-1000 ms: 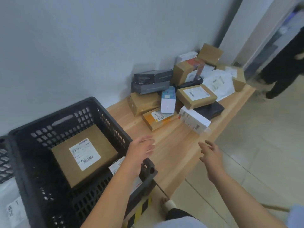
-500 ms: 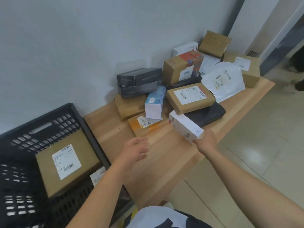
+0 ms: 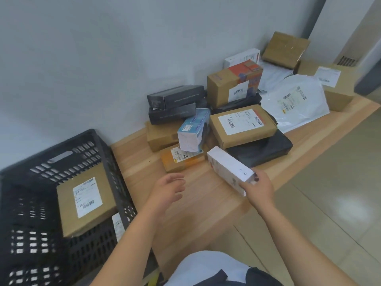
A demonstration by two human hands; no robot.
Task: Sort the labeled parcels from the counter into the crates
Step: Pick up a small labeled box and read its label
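Right hand grips one white box, now drawn toward frame centre; left hand stays relaxed, holding nothing. One crate holds one brown parcel, possibly two.

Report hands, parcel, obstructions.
Right hand grips white box at counter edge. Left hand open, empty, between box and crate. Crate holds a brown parcel.

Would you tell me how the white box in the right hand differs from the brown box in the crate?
The white box is long and narrow; the brown box is broad and flat. The right hand grips the white box; the brown box lies tilted in the black crate. The brown box bears a large label on top; the white box's top looks nearly plain. Both are closed.
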